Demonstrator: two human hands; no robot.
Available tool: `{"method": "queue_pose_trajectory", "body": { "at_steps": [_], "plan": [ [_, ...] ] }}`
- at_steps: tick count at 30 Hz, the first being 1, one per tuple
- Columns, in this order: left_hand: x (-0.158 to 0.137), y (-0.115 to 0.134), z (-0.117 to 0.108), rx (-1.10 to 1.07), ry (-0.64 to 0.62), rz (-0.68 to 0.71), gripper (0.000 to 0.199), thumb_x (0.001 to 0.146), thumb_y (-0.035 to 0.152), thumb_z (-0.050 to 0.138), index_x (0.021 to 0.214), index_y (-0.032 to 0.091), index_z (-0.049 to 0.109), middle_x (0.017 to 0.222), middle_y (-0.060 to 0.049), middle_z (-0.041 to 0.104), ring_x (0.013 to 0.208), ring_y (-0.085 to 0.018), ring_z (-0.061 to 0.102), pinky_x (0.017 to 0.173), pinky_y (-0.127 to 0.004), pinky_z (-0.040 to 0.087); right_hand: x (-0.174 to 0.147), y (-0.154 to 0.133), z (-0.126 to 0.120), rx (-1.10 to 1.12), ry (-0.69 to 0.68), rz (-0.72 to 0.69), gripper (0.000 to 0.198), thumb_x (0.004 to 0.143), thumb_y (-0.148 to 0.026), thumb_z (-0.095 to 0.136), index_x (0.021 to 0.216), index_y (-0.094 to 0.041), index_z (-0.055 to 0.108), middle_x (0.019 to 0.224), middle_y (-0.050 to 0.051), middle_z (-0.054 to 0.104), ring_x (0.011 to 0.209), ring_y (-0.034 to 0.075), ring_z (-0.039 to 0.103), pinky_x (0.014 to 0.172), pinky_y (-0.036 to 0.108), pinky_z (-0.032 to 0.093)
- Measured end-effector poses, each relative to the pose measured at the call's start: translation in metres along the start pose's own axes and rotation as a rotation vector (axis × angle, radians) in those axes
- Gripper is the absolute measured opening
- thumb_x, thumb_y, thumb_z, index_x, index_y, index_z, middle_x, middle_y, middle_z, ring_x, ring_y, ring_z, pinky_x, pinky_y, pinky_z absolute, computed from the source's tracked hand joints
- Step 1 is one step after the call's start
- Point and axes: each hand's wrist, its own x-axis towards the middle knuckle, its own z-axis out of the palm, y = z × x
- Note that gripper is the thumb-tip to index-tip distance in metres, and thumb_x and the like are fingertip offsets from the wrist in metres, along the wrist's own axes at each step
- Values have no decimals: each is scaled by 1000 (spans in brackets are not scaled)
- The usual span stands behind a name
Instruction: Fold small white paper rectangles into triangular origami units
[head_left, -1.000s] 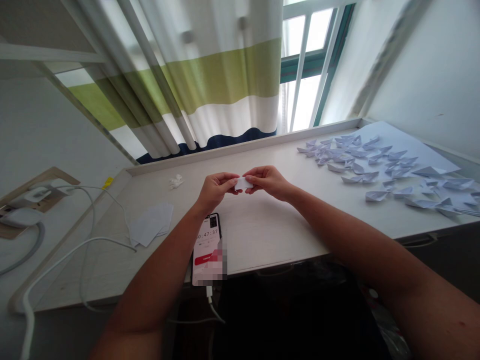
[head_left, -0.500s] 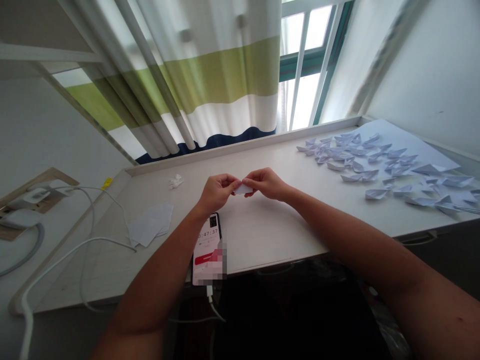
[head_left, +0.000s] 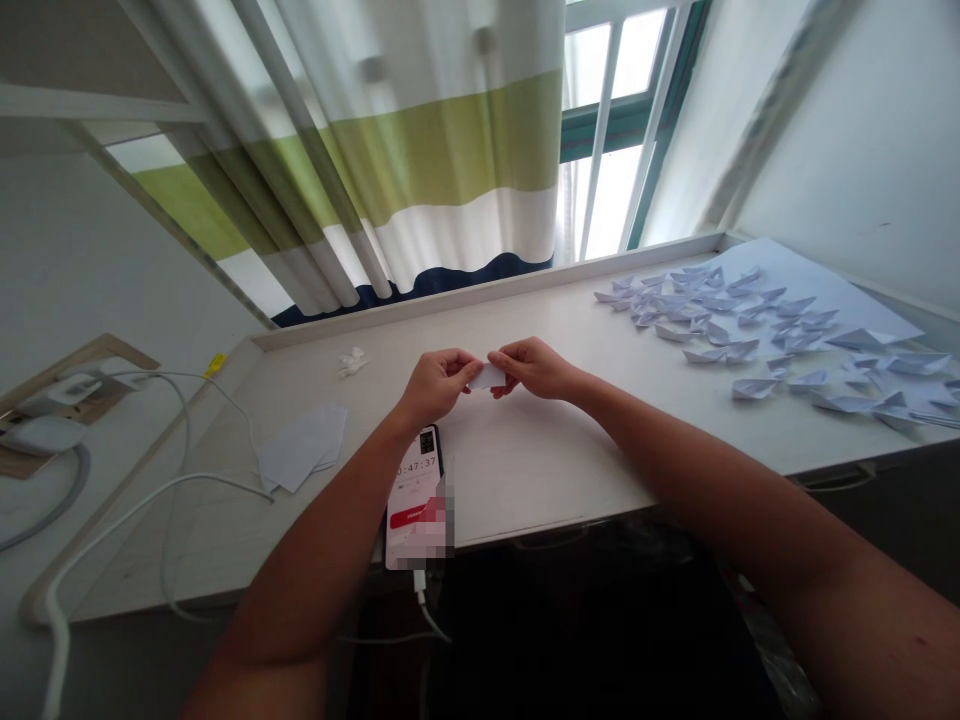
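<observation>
Between my hands, just above the middle of the white desk, is a small folded piece of white paper. My left hand pinches its left side between thumb and fingers. At its right side my right hand pinches it too, thumb on top. The finer folds are too small to make out. Many small folded paper boats lie in a loose cluster on the right of the desk. A stack of loose white paper sheets rests to the left of my left forearm.
A phone showing a timer lies at the desk's front edge, plugged into a white cable. Crumpled white scraps sit farther back. At left are a power strip and cords. A large white sheet lies at the back right.
My thumbs have drawn slightly apart, so a little more of the folded paper shows between them. The other things stay in place.
</observation>
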Motion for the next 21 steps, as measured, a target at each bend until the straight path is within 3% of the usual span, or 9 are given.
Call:
{"method": "queue_pose_trajectory", "body": {
  "at_steps": [5, 10, 12, 14, 16, 21],
  "plan": [
    [-1, 3, 3, -52, 4, -14, 45, 81, 58, 89, 86, 15, 79, 79, -9, 80, 71, -21, 75, 65, -33, 61, -6, -10, -2, -226, 39, -81, 60, 107, -60, 61, 65, -17, 66, 62, 5, 75, 56, 14, 69, 58, 24, 50],
    [-4, 9, 6, -85, -65, -55, 51, 84, 63, 86, 95, 13, 81, 84, -12, 82, 74, -25, 81, 63, -32, 61, -5, -9, 0, -177, 72, -110, 63, 105, -68, 59, 68, -18, 66, 59, 3, 69, 54, 13, 64, 55, 24, 50],
    [-4, 10, 4, -95, -14, -20, 46, 85, 58, 86, 92, 13, 81, 82, -11, 81, 73, -24, 81, 64, -32, 61, -3, -5, 1, -97, 71, -95, 56, 104, -67, 62, 82, -16, 71, 69, 3, 72, 57, 13, 68, 54, 24, 54],
    [-2, 10, -1, -118, 63, 0, 39, 87, 53, 84, 90, 14, 81, 83, -9, 81, 73, -24, 80, 65, -32, 62, -1, -2, 1, -30, 77, -122, 44, 103, -59, 68, 114, -17, 75, 90, 4, 77, 65, 14, 73, 56, 25, 59],
    [0, 9, -7, -148, 129, -1, 33, 87, 48, 82, 89, 15, 81, 83, -7, 81, 73, -23, 80, 67, -33, 63, -1, -1, 0, -5, 72, -168, 48, 102, -49, 72, 142, -24, 67, 111, 6, 77, 76, 15, 77, 61, 26, 63],
    [3, 3, -11, -222, 156, 4, 31, 86, 46, 83, 88, 15, 81, 82, -6, 80, 73, -22, 80, 81, -40, 67, -2, -4, -4, -19, 42, -184, 48, 98, -37, 75, 144, -26, 71, 126, 8, 77, 85, 16, 78, 66, 29, 67]
  ]
}}
